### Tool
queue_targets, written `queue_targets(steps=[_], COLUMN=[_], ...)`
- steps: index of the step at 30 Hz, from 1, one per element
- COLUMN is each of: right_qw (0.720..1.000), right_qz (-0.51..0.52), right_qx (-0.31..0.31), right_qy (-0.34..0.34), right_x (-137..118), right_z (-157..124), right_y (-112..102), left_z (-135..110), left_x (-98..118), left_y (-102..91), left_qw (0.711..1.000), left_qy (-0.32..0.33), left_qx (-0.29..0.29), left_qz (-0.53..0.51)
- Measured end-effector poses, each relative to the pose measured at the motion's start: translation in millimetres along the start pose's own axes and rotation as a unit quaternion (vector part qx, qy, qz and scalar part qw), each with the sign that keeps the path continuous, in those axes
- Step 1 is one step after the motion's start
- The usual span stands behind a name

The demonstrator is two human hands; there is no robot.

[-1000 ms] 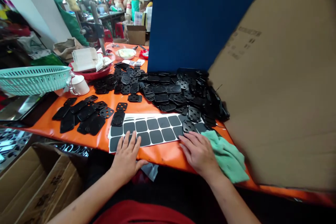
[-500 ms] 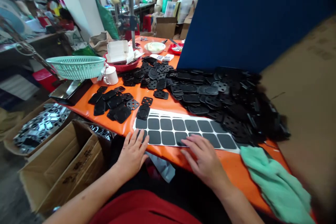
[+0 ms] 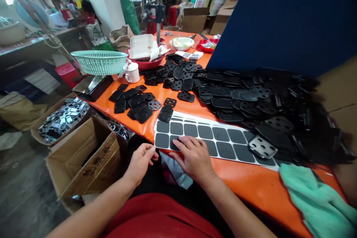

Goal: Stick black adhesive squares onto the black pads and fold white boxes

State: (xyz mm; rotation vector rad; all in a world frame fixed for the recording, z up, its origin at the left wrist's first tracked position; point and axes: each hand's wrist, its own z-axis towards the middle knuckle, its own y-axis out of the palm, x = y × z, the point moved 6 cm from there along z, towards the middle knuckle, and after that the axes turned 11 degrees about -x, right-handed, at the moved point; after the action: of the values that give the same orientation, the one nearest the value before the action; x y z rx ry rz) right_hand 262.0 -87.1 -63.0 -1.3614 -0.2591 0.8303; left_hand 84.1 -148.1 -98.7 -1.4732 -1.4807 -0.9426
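A white sheet of dark grey square pads (image 3: 212,139) lies along the near edge of the orange table (image 3: 245,178). My right hand (image 3: 192,158) rests flat on the sheet's left end, fingers stretched over the pads. My left hand (image 3: 141,161) hovers just off the table's edge by the sheet's left corner, fingers loosely curled towards it; I cannot see anything in them. A big heap of black perforated plates (image 3: 245,96) covers the table behind the sheet, with a smaller cluster of plates (image 3: 136,102) to the left.
A green cloth (image 3: 315,197) lies at the right. A teal basket (image 3: 99,61), white cup (image 3: 132,72) and red tray (image 3: 145,61) stand at the back left. Open cardboard boxes (image 3: 86,152) sit on the floor left. Blue board (image 3: 281,18) rises behind.
The view has swung left. My right hand slid left along the pad sheet to its left end. My left hand came off the sheet and now curls at the table's edge.
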Motion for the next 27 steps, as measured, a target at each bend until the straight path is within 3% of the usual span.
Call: queue_targets(steps=[3,8,11,21,27], right_qw=[1.000,0.998,0.997,0.997,0.997], right_qz=[0.018,0.055,0.070,0.073,0.068], right_qx=[0.017,0.035,0.038,0.039,0.039], right_qy=[0.002,0.000,0.000,-0.002,-0.004], right_x=[4,9,11,13,13], right_z=[1,1,0,-1,-2], right_y=[-3,-3,-2,0,-1], left_z=[12,15,14,17,21], left_x=[-5,-8,-12,7,20], left_y=[4.5,3.7,5.7,7.3,15.2], left_qw=[0.987,0.978,0.977,0.981,0.977], left_qy=[-0.091,-0.085,-0.093,-0.041,0.013], left_qx=[-0.012,0.033,0.021,0.040,0.011], left_qz=[-0.130,-0.186,-0.188,-0.186,-0.212])
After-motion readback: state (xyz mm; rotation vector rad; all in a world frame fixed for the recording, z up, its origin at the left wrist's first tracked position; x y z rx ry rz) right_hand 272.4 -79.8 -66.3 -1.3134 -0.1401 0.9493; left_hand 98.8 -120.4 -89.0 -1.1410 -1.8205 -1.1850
